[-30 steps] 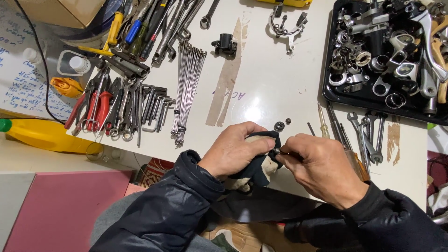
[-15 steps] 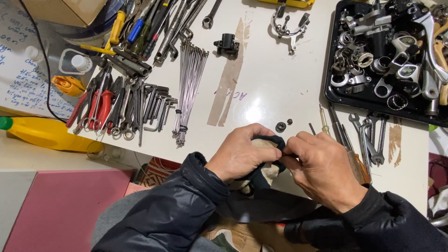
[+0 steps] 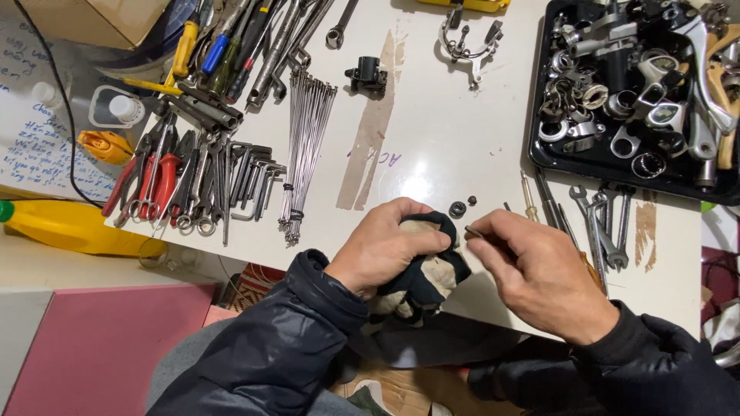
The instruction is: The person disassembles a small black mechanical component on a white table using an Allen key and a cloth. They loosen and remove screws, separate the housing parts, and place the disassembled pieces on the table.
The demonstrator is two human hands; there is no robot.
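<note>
A: What's hard to read from where you sit?

B: The white workbench (image 3: 462,131) runs out of my frame at the top and right, and its near edge is covered by the dark jacket sleeves. The black tray (image 3: 539,154) at the upper right is cut off by the frame, so I only see part of it. It's packed with grey metal bicycle parts: clamps, rings, brake levers, all heaped so I can't separate one from the next.

B: The yellow bottle (image 3: 77,225) at the left edge lies on its side, its cap end clipped by the frame.

A: And the hands?

B: My left hand (image 3: 385,243) is closed around a bundled black-and-tan rag (image 3: 432,281) at the bench's near edge; most of the rag is buried under the palm. My right hand (image 3: 539,273) is just beside it, fingertips pinched on a small dark metal part (image 3: 472,231) whose tip touches the rag. The fingers cover nearly all of it, so I can't tell what kind of part it is.

A: Anything small nearby?

B: A bundle of spokes (image 3: 304,154) lies left of centre. Just above the hands sit a small dark ring (image 3: 457,209) and a tinier nut (image 3: 472,200), near each other.
</note>
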